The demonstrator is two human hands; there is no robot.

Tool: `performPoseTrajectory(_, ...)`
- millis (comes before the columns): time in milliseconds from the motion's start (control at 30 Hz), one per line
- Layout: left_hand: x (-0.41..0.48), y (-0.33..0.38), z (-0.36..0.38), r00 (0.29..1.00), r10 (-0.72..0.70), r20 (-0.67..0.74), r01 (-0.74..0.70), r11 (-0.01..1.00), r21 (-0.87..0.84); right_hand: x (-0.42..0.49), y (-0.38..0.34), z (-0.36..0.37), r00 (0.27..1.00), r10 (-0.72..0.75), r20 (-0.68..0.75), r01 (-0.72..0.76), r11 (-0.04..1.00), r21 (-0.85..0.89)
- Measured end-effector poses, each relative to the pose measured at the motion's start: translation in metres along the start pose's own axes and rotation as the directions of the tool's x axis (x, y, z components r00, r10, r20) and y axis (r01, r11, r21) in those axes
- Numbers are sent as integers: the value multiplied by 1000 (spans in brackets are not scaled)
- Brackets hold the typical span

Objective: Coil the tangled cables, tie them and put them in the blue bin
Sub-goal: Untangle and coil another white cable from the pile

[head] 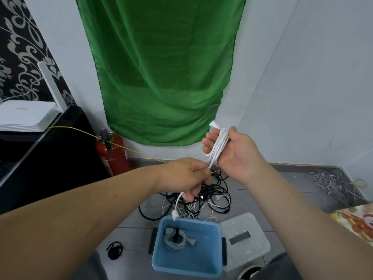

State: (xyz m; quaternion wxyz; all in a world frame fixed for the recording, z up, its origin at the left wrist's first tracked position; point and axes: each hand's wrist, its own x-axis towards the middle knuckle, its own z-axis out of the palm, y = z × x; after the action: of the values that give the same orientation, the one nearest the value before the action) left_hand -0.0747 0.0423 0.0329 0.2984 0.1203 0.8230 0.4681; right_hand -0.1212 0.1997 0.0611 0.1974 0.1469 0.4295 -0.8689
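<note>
A white cable (219,146) is wound in several loops around my right hand (232,152), which is raised with its fingers curled over the coil. My left hand (187,176) pinches the cable's free end just below, and the tail with a white plug (175,215) dangles over the blue bin (212,265). Inside the bin lies one tied grey-white coil (176,240). A tangle of black and white cables (203,199) lies on the floor behind the bin.
The clear bin lid (245,241) lies right of the bin, and a small black tie (114,250) lies on its left. A red fire extinguisher (111,154) stands by the green curtain. A thin yellow cord (80,130) stretches across. A black shelf with a white router (26,116) is on the left.
</note>
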Motion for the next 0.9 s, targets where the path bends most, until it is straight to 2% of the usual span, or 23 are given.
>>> performPoseTrajectory(100, 2, -13, -5, 998, -28, 64, 16, 984, 177, -6, -8, -2, 995, 51, 85, -61, 990, 124)
performPoseTrajectory(167, 2, -25, -14, 993, -80, 92, 48, 951, 307, -12, -15, -6, 977, 104, 186, -123, 988, 94)
performPoseTrajectory(267, 2, -37, -33, 994, -106, 8, 95, 919, 382, -22, -25, -14, 888, 306, 343, -257, 949, -181)
performPoseTrajectory(333, -1, -40, -47, 991, -75, -110, 118, 876, 468, -27, -26, -18, 800, 465, 379, -297, 856, -424)
performPoseTrajectory(433, -6, -36, -63, 971, -17, -237, 135, 859, 494, -29, -21, -18, 737, 609, 292, -275, 665, -694)
performPoseTrajectory(500, -7, -28, -66, 951, 41, -305, 120, 862, 492, -26, -10, -16, 757, 633, 158, -282, 536, -795)
performPoseTrajectory(567, -5, -18, -64, 920, 117, -374, 105, 846, 522, -20, 1, -14, 791, 611, 27, -323, 455, -830)
performPoseTrajectory(633, -4, -7, -59, 896, 160, -415, 98, 838, 536, -14, 9, -13, 821, 569, -54, -371, 458, -808)
performPoseTrajectory(700, -5, 3, -52, 878, 175, -445, 82, 862, 500, -9, 12, -11, 857, 508, -85, -386, 525, -759)
performPoseTrajectory(800, -7, 15, -40, 844, 186, -503, 55, 903, 426, -6, 17, -6, 911, 408, -67, -333, 628, -703)
performPoseTrajectory(900, -11, 21, -32, 863, 99, -495, 8, 978, 209, -4, 19, -5, 949, 316, -9, -243, 711, -660)
